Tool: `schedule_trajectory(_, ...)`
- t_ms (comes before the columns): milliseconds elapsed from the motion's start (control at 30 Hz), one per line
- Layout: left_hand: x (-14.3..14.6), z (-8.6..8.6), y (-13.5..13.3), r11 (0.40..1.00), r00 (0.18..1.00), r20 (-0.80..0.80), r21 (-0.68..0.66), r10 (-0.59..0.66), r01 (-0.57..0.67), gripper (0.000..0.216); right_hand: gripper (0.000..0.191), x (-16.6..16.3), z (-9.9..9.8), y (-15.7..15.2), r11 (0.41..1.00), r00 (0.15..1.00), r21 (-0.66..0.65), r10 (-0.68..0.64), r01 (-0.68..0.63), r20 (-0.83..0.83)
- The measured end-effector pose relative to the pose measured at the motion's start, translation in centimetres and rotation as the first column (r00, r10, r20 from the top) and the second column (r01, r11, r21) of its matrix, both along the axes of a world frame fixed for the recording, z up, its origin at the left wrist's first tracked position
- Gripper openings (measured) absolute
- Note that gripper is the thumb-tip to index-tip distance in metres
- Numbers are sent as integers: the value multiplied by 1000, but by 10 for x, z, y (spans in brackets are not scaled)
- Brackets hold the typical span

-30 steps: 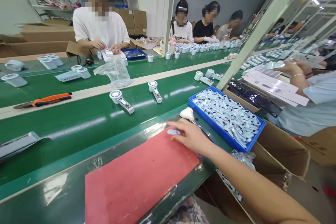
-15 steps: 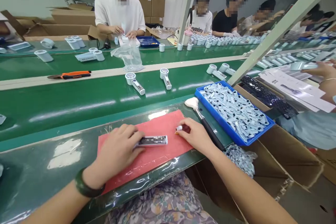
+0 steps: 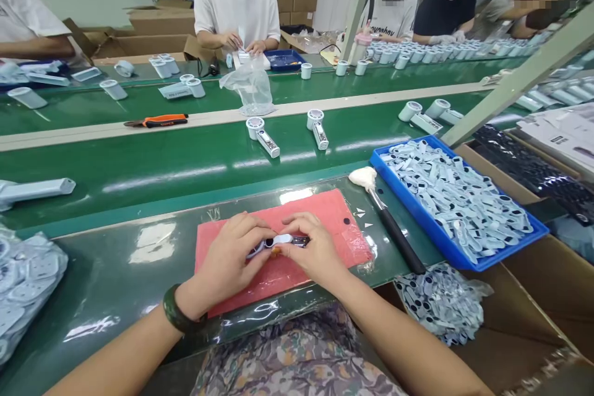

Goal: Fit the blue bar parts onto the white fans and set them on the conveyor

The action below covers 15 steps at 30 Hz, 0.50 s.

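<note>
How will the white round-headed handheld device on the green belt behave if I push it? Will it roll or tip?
The white round-headed handheld device probably slides rather than rolls: its round face points up and its straight handle lies flat on the green belt. The belt's glossy shine suggests little grip, so it may slide easily.

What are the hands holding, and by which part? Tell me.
The left hand and right hand hold a white-and-silver handheld device by its middle with fingertips; the grip is partly hidden.
</note>
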<state>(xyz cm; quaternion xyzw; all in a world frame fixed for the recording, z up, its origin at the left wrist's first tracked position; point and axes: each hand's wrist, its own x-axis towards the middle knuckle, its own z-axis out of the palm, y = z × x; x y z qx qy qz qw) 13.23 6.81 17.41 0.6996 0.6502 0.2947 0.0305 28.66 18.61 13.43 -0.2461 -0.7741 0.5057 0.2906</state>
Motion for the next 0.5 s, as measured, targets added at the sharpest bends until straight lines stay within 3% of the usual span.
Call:
schedule_trajectory(167, 2, 0, 1, 998, 991, 129, -43, 43, -38, 17, 10, 14, 11, 10, 982, 982, 47, 179, -181, 58)
schedule_trajectory(267, 2, 1, 4, 994, 984, 164, -97, 68, -53, 16, 8, 14, 10, 9, 979, 983, 100, 167, -175, 81)
schedule_trajectory(400, 2, 0, 2, 996, 992, 112, -72, 51, -43, 16, 8, 15, 5, 7, 976, 981, 142, 149, -167, 128)
schedule_trajectory(500, 5, 0, -10, 999, 1000, -11, -24, 27, -27, 16, 28, 24, 10, 9, 959, 958, 148, 213, -243, 191)
